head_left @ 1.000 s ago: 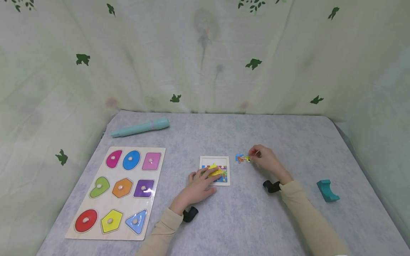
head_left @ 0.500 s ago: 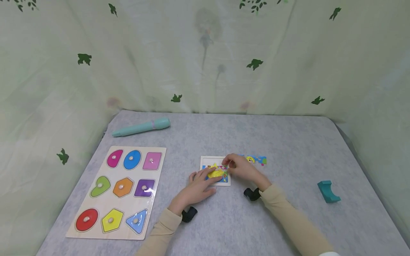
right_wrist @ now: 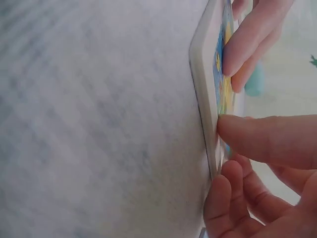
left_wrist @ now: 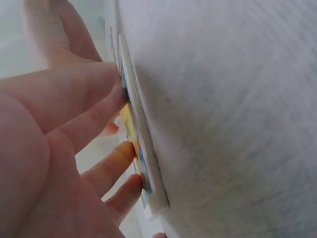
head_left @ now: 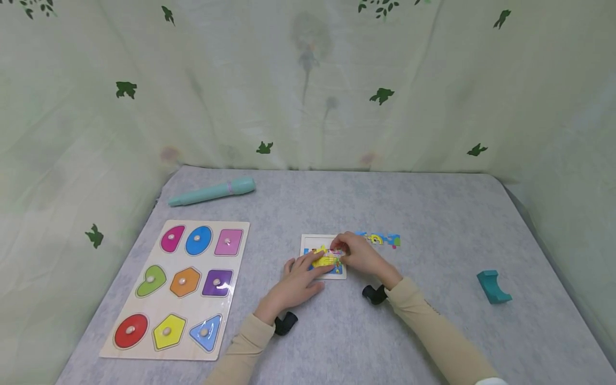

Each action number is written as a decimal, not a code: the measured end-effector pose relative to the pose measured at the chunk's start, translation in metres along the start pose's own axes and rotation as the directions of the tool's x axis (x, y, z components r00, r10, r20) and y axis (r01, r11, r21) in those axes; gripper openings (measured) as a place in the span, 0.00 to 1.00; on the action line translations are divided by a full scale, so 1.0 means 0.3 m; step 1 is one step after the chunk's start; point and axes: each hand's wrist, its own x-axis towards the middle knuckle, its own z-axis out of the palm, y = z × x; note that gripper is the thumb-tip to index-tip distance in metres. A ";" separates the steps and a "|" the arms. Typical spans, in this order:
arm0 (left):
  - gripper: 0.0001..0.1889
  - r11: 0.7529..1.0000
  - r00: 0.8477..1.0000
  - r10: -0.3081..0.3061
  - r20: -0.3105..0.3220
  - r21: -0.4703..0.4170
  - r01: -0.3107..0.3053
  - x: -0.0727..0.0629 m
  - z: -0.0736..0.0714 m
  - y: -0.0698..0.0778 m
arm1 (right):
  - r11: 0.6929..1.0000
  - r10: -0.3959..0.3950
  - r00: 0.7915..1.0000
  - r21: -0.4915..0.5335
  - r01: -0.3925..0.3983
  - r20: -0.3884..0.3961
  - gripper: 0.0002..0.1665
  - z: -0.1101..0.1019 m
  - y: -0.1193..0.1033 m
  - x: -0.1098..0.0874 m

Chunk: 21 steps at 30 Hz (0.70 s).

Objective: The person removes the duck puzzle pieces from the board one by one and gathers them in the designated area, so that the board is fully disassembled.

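Observation:
A small jigsaw puzzle in a white frame (head_left: 308, 240) lies flat mid-table, its picture partly filled with yellow, blue and pink pieces. My left hand (head_left: 295, 280) rests on its lower left with spread, mostly straight fingers (left_wrist: 111, 168) touching the picture. At the upper right of the frame my right hand (head_left: 363, 254) bends thumb and fingers together and pinches a small puzzle piece, mostly hidden; a bit of blue shows behind the thumb (right_wrist: 247, 139) in the right wrist view. Just beyond that hand, several loose puzzle pieces (head_left: 392, 239) lie in a row.
On the left lies a wooden shape board (head_left: 192, 251) with knobbed coloured shapes. A teal pen-shaped object (head_left: 212, 191) lies at the back left. A teal curved block (head_left: 493, 287) sits on the right. Green printed curtains (head_left: 308, 107) stand behind the grey-covered table (head_left: 433, 214).
My right hand has moved left from the loose pieces to the puzzle frame, uncovering pieces on the right of the row. My left hand stays on the puzzle.

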 end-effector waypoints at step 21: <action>0.22 1.000 1.000 -0.017 0.003 -0.009 0.017 0.001 -0.002 0.004 | 0.995 0.002 1.000 0.101 -0.005 0.027 0.12 -0.023 0.021 0.005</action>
